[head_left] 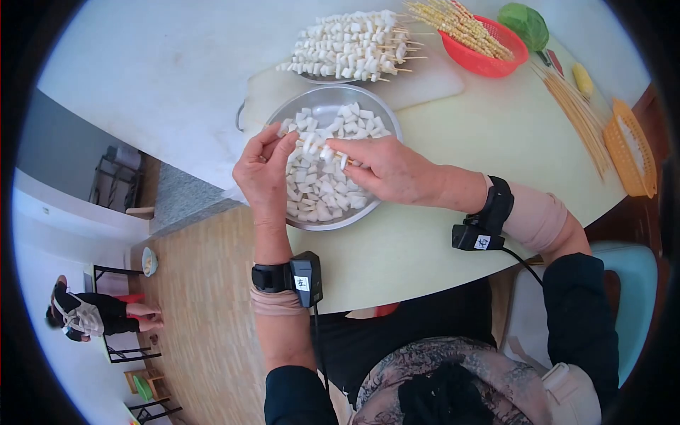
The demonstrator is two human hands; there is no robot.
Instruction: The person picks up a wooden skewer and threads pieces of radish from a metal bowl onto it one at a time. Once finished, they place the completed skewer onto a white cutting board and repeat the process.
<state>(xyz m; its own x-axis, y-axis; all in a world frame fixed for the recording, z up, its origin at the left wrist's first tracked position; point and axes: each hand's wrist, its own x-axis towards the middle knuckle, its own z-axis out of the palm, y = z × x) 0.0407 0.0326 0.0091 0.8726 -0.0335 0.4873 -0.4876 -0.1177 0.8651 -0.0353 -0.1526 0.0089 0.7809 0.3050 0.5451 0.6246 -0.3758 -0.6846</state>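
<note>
A thin wooden skewer threaded with white food chunks slants between my two hands, above a round metal bowl. My right hand grips the skewer's right part, with thumb and fingers closed around it. At its left end my left hand is pinched shut; whether a loose chunk is also between those fingertips is hidden. Many loose white chunks lie in the bowl, cut into small blocks.
Filled white skewers are piled behind the bowl on a cutting board. A red basket holds pale yellow skewers; bare sticks, a cabbage and an orange basket lie right. Another person is far left.
</note>
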